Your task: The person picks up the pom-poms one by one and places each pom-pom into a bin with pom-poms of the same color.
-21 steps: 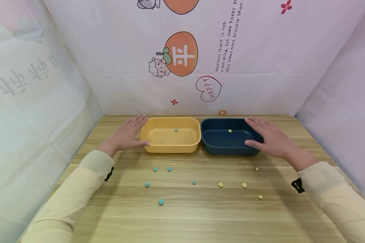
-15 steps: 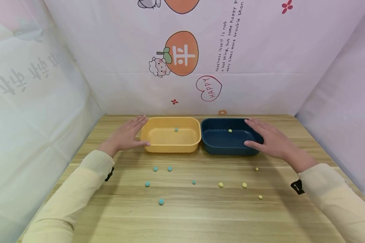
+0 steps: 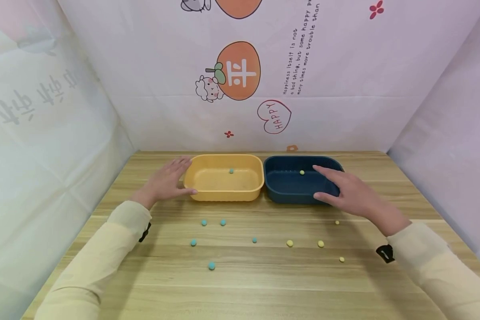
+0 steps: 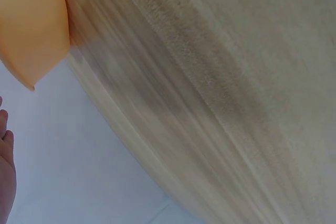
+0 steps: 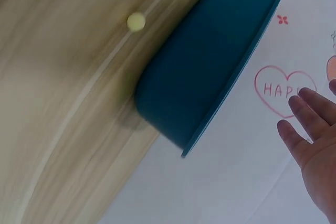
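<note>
My left hand (image 3: 166, 182) is beside the left end of the yellow bin (image 3: 228, 196), fingers extended and thumb by its front rim. Whether it touches the bin, I cannot tell. My right hand (image 3: 352, 193) hovers with spread fingers over the right end of the dark blue bin (image 3: 296, 198); nothing is in its grasp. One small teal ball (image 3: 231, 171) lies inside the yellow bin, and one small yellow ball (image 3: 302, 172) inside the blue one. In the right wrist view the blue bin (image 5: 205, 51) stands apart from the right hand's fingers (image 5: 310, 119).
Several teal balls (image 3: 211, 266) are scattered on the wooden table (image 3: 240, 293) before the yellow bin. Several yellow balls (image 3: 321, 244) lie before the blue bin. The bins stand side by side near the back wall (image 3: 336, 120), a printed white cloth.
My right hand has shifted left and slightly nearer to me, further across the blue bin. The left hand has dipped very slightly. Bins and balls stay put.
</note>
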### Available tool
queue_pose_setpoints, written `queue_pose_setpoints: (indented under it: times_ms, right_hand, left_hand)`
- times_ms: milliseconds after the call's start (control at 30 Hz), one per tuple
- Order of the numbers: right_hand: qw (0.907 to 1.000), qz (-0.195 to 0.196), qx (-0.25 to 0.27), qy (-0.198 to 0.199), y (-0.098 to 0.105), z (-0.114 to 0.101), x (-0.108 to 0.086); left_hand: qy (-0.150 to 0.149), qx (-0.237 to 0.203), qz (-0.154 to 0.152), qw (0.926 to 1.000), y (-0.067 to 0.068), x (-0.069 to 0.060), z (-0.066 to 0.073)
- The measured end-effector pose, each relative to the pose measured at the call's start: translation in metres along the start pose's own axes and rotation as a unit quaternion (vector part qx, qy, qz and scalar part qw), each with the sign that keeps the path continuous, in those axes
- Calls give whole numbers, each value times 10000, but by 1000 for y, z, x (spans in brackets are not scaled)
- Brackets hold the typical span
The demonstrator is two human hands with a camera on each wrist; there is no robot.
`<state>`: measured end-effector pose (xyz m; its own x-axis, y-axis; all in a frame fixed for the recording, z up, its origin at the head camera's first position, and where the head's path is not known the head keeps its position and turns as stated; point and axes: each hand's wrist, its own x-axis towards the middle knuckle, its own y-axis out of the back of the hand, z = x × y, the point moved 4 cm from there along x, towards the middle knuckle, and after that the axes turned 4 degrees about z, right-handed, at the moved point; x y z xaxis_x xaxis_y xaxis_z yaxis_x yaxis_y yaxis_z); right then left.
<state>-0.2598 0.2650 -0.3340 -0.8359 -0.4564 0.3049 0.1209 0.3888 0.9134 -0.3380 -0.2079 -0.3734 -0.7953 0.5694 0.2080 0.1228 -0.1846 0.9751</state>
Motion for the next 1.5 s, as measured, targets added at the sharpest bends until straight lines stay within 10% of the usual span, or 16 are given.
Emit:
queue_pose_setpoints:
  times_ms: [1500]
  right_hand:
    - [9809,-901,1578,690,-72,-97,2]
  left_hand:
    - [355,-366,-217,9985,-25,-2,-6]
